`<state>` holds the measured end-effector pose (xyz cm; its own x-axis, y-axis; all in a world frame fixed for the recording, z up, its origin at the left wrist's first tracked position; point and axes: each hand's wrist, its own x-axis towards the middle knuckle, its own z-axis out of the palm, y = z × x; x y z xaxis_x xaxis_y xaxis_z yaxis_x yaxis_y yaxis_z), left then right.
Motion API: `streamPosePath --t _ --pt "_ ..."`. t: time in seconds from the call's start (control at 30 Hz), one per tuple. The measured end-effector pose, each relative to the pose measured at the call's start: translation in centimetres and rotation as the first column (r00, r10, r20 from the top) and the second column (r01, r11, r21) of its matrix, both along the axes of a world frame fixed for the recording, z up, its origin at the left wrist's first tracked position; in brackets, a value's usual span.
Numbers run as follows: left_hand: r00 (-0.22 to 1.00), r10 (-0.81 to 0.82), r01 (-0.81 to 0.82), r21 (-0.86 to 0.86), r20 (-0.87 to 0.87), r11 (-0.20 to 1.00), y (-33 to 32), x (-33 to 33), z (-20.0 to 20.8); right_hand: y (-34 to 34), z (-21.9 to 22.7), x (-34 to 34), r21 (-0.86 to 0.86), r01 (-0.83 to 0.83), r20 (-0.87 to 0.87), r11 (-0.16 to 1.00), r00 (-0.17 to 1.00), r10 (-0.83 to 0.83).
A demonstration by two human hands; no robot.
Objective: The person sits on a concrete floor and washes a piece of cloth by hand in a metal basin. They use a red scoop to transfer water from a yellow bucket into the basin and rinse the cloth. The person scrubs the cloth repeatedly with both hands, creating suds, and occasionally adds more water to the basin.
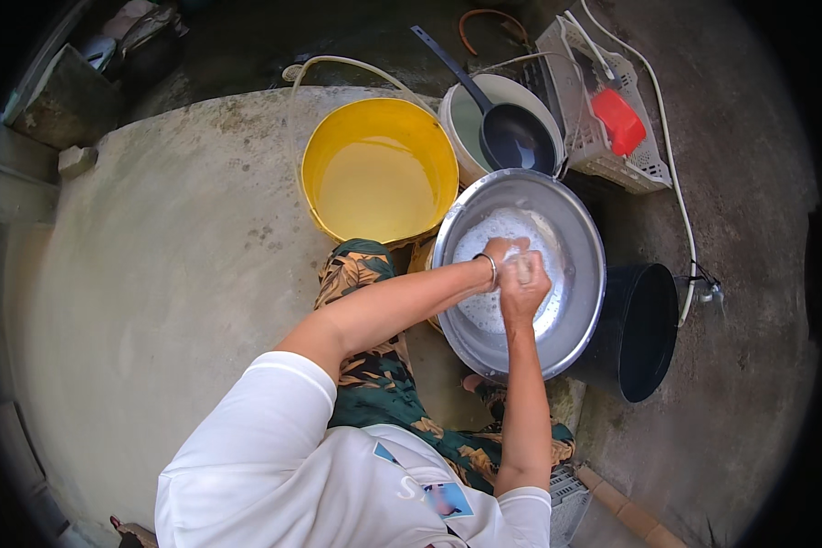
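Note:
Over a round metal basin [586, 251] holding white soapy water [498, 228], my two hands are pressed close together. My left hand [505, 249], with a bracelet [489, 267] at its wrist, reaches in from the left, partly behind the other hand. My right hand [526, 279] is closed in a fist-like grip, slightly smeared by motion. Whatever lies between or under the fingers is hidden by the hands and suds.
A yellow bucket [315, 151] of water stands left of the basin. Behind it, a black ladle-like dipper [518, 137] rests on a white bucket [452, 110]. A crate [571, 155] with a red plastic item [619, 121], a black bucket [648, 333], a hose [676, 173] and a tap [709, 292] are at right.

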<state>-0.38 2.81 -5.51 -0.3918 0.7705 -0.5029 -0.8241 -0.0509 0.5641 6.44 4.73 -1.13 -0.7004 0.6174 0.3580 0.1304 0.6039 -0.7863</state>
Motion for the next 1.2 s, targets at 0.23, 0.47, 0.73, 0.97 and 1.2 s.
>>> streamPosePath --t 0.23,0.47,0.73,0.97,1.2 --pt "0.998 -0.034 0.036 -0.047 0.044 0.998 -0.2 -0.4 -0.4 1.5 -2.1 -0.3 -0.09 0.047 -0.082 0.995 0.995 -0.054" --pt "1.0 -0.016 0.019 -0.118 0.025 0.993 -0.4 -1.4 0.9 4.4 0.0 0.7 -0.849 0.029 -0.061 0.528 0.986 -0.152" --pt "0.942 -0.206 0.226 0.044 -0.266 0.973 -0.3 -0.6 1.3 3.5 0.8 0.4 -0.588 0.283 0.244 0.758 0.955 -0.168" --pt "0.923 0.111 -0.103 0.04 -0.369 0.994 1.9 -0.3 -3.3 2.2 0.0 0.5 -0.446 0.166 -0.023 0.88 0.98 -0.197" --pt "0.971 -0.236 0.233 0.049 0.046 0.971 -0.1 1.6 -1.4 3.6 -0.9 -0.6 0.14 0.295 0.1 0.945 0.945 -0.31"
